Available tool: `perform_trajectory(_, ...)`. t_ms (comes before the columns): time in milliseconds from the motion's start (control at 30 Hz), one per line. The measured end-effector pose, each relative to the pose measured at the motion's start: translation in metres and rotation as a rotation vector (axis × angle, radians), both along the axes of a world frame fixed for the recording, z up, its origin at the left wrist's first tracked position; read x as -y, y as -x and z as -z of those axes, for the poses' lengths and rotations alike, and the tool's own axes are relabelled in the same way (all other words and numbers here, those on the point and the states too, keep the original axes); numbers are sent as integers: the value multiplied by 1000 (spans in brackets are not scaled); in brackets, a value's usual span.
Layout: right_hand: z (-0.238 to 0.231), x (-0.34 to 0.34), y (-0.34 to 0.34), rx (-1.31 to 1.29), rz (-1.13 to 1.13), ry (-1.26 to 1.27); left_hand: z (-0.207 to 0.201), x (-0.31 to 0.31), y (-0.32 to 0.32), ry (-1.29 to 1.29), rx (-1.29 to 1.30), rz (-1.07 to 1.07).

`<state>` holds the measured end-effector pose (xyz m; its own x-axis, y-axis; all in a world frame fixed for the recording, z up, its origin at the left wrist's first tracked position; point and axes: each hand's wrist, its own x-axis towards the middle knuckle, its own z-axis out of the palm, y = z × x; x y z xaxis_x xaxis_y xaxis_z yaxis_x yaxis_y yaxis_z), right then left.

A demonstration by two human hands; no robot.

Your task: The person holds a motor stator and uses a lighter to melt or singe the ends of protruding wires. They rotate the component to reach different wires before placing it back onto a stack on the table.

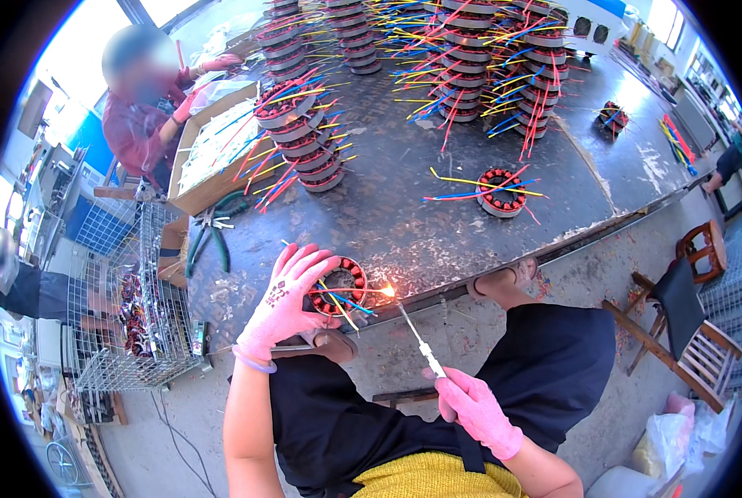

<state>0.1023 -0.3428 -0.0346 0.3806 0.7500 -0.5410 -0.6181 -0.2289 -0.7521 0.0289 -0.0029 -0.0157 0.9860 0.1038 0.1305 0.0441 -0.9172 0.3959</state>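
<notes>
At the table's near edge my left hand (284, 299), in a pink glove, grips a ring-shaped motor stator (355, 275) with red windings. Yellow, blue and red wires stick out of it, and one red wire (363, 290) points right. At that wire's end is a small bright orange flame (388, 290). My right hand (473, 407), also gloved in pink, is closed round a slim white-handled tool (427, 352) with a thin metal tube. The tube's tip is just below the flame. Part of the stator is hidden under my left fingers.
Tall stator stacks (462, 75) with trailing wires stand across the back. A single stator (501, 195) lies to the right. Green-handled pliers (211, 236) and a cardboard box (190, 203) are at left, near a wire basket (151, 361). Across the table sits another person (143, 124).
</notes>
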Motion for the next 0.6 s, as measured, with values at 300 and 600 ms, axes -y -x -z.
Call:
perform_trajectory(300, -2, 0, -3, 70, -42, 28, -1, 1, 0, -36, 18, -11)
perform_trajectory(600, -2, 0, -1, 43, -12, 13, -1, -1, 1, -35, 10, -1)
